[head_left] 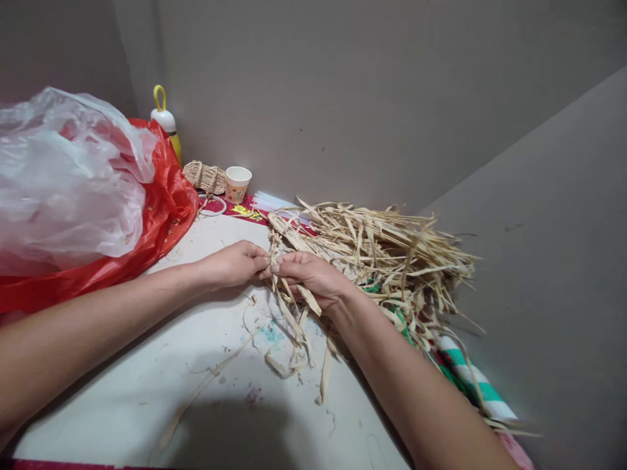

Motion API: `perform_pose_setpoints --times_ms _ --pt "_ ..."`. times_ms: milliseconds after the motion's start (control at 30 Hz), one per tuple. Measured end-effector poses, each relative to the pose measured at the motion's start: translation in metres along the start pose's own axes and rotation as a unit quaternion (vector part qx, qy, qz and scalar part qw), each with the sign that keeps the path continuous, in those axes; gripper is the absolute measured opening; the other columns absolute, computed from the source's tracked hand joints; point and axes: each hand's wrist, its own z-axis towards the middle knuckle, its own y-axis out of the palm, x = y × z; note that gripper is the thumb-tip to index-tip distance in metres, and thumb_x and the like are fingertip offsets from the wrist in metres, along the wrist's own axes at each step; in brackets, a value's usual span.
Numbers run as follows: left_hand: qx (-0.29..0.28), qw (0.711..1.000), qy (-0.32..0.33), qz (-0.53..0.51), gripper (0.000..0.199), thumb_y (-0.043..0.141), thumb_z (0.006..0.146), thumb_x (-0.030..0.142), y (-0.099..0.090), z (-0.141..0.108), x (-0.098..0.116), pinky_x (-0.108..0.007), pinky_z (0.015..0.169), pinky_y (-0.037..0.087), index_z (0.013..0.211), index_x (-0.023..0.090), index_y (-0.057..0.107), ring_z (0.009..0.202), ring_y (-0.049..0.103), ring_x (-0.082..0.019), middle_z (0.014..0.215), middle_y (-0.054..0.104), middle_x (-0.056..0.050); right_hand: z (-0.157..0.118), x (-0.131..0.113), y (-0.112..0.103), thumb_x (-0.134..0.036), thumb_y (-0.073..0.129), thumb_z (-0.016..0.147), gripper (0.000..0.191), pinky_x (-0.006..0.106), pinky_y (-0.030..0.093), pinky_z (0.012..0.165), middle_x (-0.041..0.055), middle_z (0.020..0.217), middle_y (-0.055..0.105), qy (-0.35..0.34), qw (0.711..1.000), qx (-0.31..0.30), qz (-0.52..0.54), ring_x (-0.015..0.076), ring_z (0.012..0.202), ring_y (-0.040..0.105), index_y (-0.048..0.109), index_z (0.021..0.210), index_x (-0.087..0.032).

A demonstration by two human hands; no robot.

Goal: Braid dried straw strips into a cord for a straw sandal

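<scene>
My left hand (240,262) and my right hand (311,277) meet near the middle of the view, fingertips almost touching. Both are closed in a pinch on a braided strand of dry straw (275,247), whose loose leaf ends hang below the fingers onto the white table (161,391). Just beyond and to the right of my right hand lies a large pile of dry straw strips (392,245). The exact hold of each fingertip on the strand is too small to make out.
On the left, a clear plastic bag (73,183) rests on a red bag (174,196). Along the wall stand a yellow-and-white bottle (165,121), a woven straw piece (206,177) and a paper cup (238,185). A green-and-white striped roll (477,378) lies at the right edge.
</scene>
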Motion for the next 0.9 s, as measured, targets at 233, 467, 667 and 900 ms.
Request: perform_pose_setpoints --times_ms 233,467,667,900 --pt "0.033 0.978 0.063 0.196 0.020 0.043 0.075 0.019 -0.006 -0.003 0.003 -0.020 0.055 0.034 0.060 0.015 0.057 0.055 0.048 -0.011 0.058 0.057 0.001 0.004 0.008 -0.009 -0.032 0.068 0.066 0.021 0.020 0.018 0.041 -0.0067 0.048 0.040 -0.052 0.984 0.005 -0.173 0.0047 0.044 0.028 0.061 0.066 -0.012" --pt "0.021 0.995 0.017 0.099 0.021 0.050 0.075 0.030 -0.001 0.004 -0.009 -0.021 0.048 0.027 0.060 0.015 0.052 0.048 0.036 -0.007 0.053 0.046 0.004 0.001 0.011 -0.012 -0.036 0.062 0.072 0.023 0.021 0.017 0.043 -0.0071 0.052 0.036 -0.072 0.966 0.014 -0.248 0.0058 0.046 0.025 0.055 0.067 -0.014" --pt "0.011 0.999 -0.016 -0.047 0.020 0.055 0.072 0.029 0.002 0.003 -0.004 -0.021 0.043 0.018 0.059 0.015 0.049 0.042 0.027 -0.005 0.048 0.038 0.006 -0.006 0.004 -0.012 -0.033 0.060 0.075 0.019 0.020 0.017 0.042 -0.0071 0.054 0.035 -0.070 0.964 -0.007 -0.258 0.0055 0.046 0.026 0.056 0.074 -0.014" --pt "0.009 1.000 0.011 -0.025 0.022 0.054 0.073 0.029 0.001 0.004 -0.009 -0.021 0.045 0.019 0.059 0.014 0.049 0.045 0.028 -0.005 0.051 0.039 0.005 -0.015 -0.010 -0.010 -0.031 0.050 0.082 0.019 0.020 0.026 0.043 -0.0057 0.054 0.041 -0.056 0.932 0.006 -0.358 0.0064 0.045 0.032 0.051 0.071 -0.016"
